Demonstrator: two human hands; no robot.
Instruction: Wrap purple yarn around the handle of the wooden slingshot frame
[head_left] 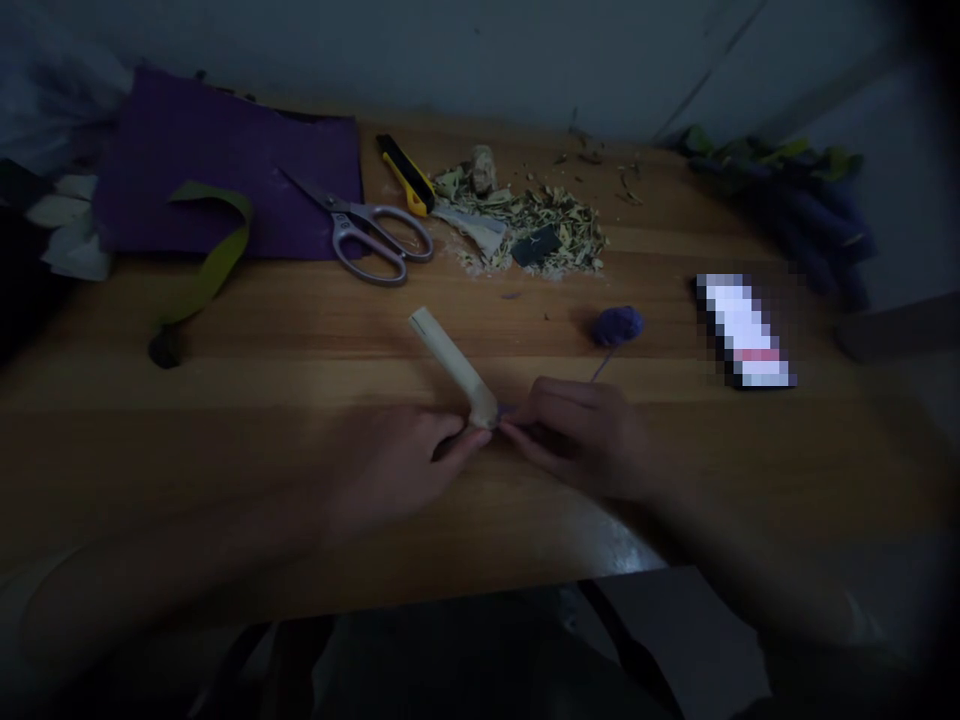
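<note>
A pale carved wooden stick point(450, 362) with a bent, knobbed end slants over the table, its long part pointing away to the left. My left hand point(405, 455) pinches the knobbed end between thumb and fingers. Right beside it, my right hand point(574, 435) is closed with fingertips together on a bit of purple yarn against that end. From this hand the yarn leads up to a small purple yarn ball point(619, 326) on the table. How the yarn lies on the wood is too dark and small to make out.
Scissors point(367, 235) lie partly on a purple sheet point(225, 170), near a green ribbon point(217, 265). A yellow utility knife point(407, 178) rests beside a heap of wood shavings point(559, 225). A phone point(746, 330) lies right, before a dark purple bundle with green leaves point(802, 200).
</note>
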